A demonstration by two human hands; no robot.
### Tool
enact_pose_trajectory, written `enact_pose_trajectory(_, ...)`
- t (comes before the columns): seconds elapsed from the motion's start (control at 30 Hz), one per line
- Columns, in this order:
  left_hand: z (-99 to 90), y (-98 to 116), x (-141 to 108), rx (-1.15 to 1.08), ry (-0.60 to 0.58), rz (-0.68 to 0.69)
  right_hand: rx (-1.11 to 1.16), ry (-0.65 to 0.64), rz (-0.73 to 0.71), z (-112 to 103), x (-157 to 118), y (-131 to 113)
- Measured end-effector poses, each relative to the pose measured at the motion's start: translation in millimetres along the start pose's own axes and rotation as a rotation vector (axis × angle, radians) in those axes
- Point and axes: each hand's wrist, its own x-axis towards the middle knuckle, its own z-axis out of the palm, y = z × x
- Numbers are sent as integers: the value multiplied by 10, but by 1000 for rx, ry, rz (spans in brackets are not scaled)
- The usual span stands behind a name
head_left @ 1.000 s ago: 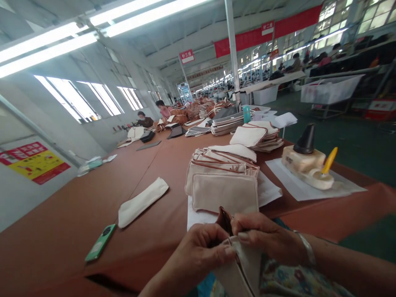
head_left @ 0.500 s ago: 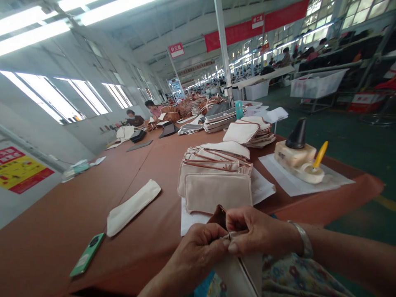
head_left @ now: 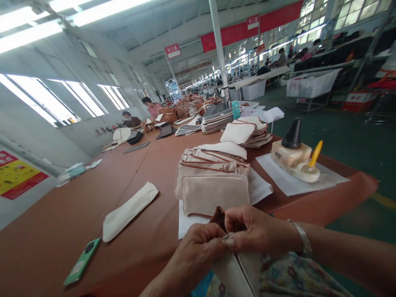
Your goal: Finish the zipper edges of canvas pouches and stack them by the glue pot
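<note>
Close to the table's front edge, my left hand and my right hand meet with thumbs and fingertips pinched together. Between them they grip a cream fabric piece with a dark seam or slit running down its length; it hangs down over my lap. A brown flap sticks up beyond the fingers. My fingertips hide the exact spot they pinch. Just beyond the hands stands a pile of cream sewn panels with brown edging, on white paper.
A long cream piece and a green phone lie on the brown table at left. At right, a glue pot with a black cone and yellow-handled tool sits on paper. More panels are stacked behind; two people sit farther back.
The view has shifted slightly, so the table things sit a little farther left. Both hands keep their pinch on the fabric piece, with hardly any visible movement.
</note>
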Motion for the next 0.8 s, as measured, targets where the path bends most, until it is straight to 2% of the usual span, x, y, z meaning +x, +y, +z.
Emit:
enact_pose_trajectory(0.17, -10, -77, 45, 0, 42, 18, -166, 71, -22, 11, -2, 21)
enact_pose_trajectory(0.37, 23, -32, 31, 46, 17, 27, -12, -5, -18, -22, -36, -23)
enact_pose_trajectory(0.6, 60, 43, 46, 239, 64, 36, -63, 81, 7, -7, -24, 11)
enact_pose_trajectory(0.8, 118, -20, 142, 240, 12, -25, -70, 135, -33, 22, -64, 33)
